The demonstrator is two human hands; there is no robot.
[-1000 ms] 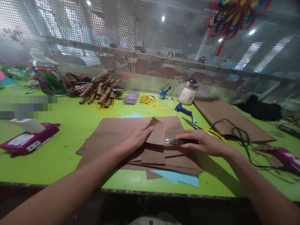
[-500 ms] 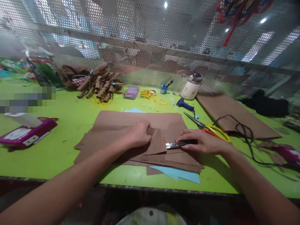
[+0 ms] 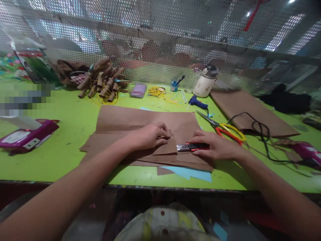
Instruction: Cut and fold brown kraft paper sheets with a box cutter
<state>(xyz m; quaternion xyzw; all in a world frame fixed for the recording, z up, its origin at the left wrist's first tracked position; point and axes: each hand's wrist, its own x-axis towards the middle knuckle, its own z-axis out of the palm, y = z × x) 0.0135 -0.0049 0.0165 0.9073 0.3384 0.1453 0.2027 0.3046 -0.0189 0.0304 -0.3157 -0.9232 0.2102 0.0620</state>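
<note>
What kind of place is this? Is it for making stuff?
Probably, yes: it looks like a craft room or small workshop. A blue glue gun, scissors and brown paper are on the green table.

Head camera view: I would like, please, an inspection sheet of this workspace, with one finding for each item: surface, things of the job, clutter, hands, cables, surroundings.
Surface: green table, dark marks on it.
Job's things: stack of brown paper with uneven edges, a smaller brown piece on top; black-and-red tool, its metal nose at that piece's right edge, contact unclear.
Clutter: scissors, blue glue gun, yellow string, brown paper rolls, blue paper partly under the stack.
Hands: left hand on the smaller brown piece, grip unclear; right hand holds the black-and-red tool.
Cables: black cord in loops on the right, partly over a large folded brown paper.
Surroundings: perforated screen behind the table.
</note>
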